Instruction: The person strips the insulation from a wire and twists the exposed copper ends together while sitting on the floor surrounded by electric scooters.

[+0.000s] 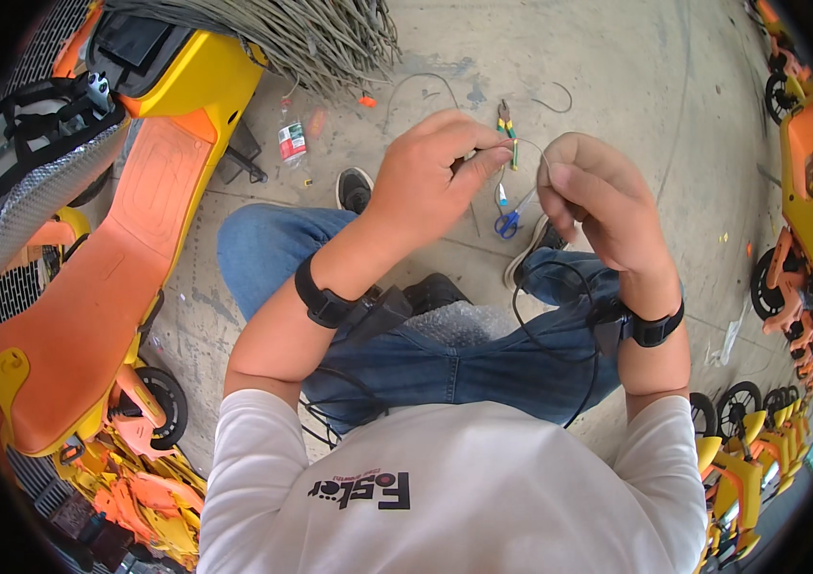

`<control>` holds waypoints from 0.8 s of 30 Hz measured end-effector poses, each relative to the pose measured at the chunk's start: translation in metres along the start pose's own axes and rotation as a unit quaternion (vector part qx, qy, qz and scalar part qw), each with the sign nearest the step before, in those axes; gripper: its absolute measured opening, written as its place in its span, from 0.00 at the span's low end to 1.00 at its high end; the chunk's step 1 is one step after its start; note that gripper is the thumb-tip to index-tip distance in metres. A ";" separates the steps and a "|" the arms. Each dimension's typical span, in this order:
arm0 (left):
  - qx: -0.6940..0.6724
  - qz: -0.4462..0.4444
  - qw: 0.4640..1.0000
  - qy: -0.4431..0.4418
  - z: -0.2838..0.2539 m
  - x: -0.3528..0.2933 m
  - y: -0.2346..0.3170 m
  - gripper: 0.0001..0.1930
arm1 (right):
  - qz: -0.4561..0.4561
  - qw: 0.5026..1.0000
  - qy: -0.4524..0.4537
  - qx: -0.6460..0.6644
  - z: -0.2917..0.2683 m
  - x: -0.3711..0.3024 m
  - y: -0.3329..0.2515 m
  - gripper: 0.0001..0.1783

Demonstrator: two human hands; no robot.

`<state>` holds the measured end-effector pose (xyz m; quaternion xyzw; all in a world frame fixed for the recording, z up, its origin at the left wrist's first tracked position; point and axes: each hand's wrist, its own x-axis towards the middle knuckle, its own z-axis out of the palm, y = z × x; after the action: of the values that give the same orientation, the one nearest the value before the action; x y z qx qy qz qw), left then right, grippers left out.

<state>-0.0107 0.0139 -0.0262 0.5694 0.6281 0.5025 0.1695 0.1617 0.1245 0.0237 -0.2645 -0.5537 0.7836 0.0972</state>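
Note:
A thin grey wire arcs between my two hands above the floor. My left hand is closed, pinching the wire between thumb and fingertips. My right hand has its fingers curled in a pinch on the wire's other side. Beyond the gap between the hands lie pliers with green and yellow handles, partly behind the wire. Blue-handled scissors rest on the floor between my shoes, with a small white and blue item beside them.
A large bundle of grey cables lies at the top. Close by is a clear plastic bottle with a red and green label. An orange and yellow scooter body fills the left; more scooters line the right. Loose wire pieces lie ahead.

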 end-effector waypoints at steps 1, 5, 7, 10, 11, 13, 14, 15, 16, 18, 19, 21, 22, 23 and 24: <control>-0.001 0.001 1.000 -0.002 -0.001 0.000 -0.001 0.07 | -0.001 1.000 0.002 0.000 0.001 0.001 0.000 0.11; 0.122 0.094 0.988 0.010 -0.006 0.001 0.002 0.09 | 0.013 1.000 -0.002 -0.019 0.005 0.003 0.005 0.13; 0.131 0.120 0.984 0.010 -0.008 0.002 0.004 0.10 | 0.012 0.999 0.000 -0.039 0.005 0.002 0.006 0.13; 0.116 0.140 0.983 0.006 -0.012 0.004 0.007 0.10 | -0.003 0.998 0.001 -0.060 0.003 0.002 0.007 0.13; 0.125 0.137 0.983 -0.005 -0.014 0.005 0.009 0.10 | -0.015 0.998 -0.003 -0.062 0.001 0.002 0.008 0.13; 0.133 0.133 0.982 -0.016 -0.015 0.004 0.008 0.10 | -0.027 0.998 -0.008 -0.064 0.000 0.002 0.009 0.13; 0.101 0.112 0.988 -0.033 -0.014 0.003 0.004 0.10 | -0.024 0.996 0.003 -0.084 0.002 0.002 0.009 0.12; 0.068 0.091 0.992 -0.050 -0.013 0.003 0.003 0.10 | -0.021 0.994 0.013 -0.103 0.003 0.002 0.009 0.12; 0.068 0.091 0.992 -0.050 -0.009 0.002 0.006 0.10 | -0.020 0.994 0.013 -0.103 0.004 0.002 0.010 0.12; -0.024 -0.008 0.999 0.045 -0.003 0.001 0.017 0.09 | -0.005 0.996 0.052 -0.068 0.005 0.002 0.012 0.11; -0.057 -0.040 0.995 0.077 -0.004 0.001 0.022 0.08 | -0.005 0.996 0.052 -0.068 0.005 0.002 0.013 0.11; 0.038 -0.019 0.999 0.032 -0.016 0.003 0.028 0.06 | -0.023 0.995 0.080 -0.052 0.006 0.003 0.014 0.12; 0.038 -0.019 0.999 0.032 -0.016 0.001 0.028 0.06 | -0.023 0.995 0.080 -0.052 0.008 0.003 0.014 0.12; 0.017 -0.010 1.000 0.021 -0.013 -0.001 0.027 0.05 | -0.035 0.992 0.093 -0.074 0.010 0.002 0.014 0.11; -0.005 -0.002 1.000 0.010 -0.010 -0.003 0.027 0.04 | -0.046 0.988 0.107 -0.097 0.012 0.002 0.014 0.10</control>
<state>-0.0030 0.0033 -0.0008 0.5620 0.6284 0.5110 0.1676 0.1560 0.1101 0.0129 -0.3294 -0.6249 0.6881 0.1655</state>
